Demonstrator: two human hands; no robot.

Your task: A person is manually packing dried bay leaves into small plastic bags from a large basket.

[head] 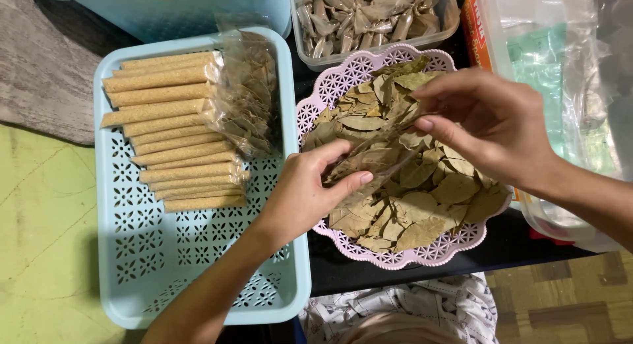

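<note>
Hands work at centre frame over a pink perforated basket (343,77) heaped with dried leaves (428,192). Left hand (310,189) has thumb and fingers closed around the lower end of a narrow clear sleeve (372,160) already part-filled with leaves, keeping it steady above the heap so that loose pieces fall back into the basket. Right hand (488,123) pinches the sleeve's upper end between thumb and fingertips, apparently to keep the mouth accessible. At left of frame, a light blue perforated tray (198,278) carries filled packets (178,133) laid side by side in a stacked row, within reach of the left hand. At top centre, a clear tub (448,21) holds more wrapped items. Contents of the plastic bags at right cannot be determined.
</note>
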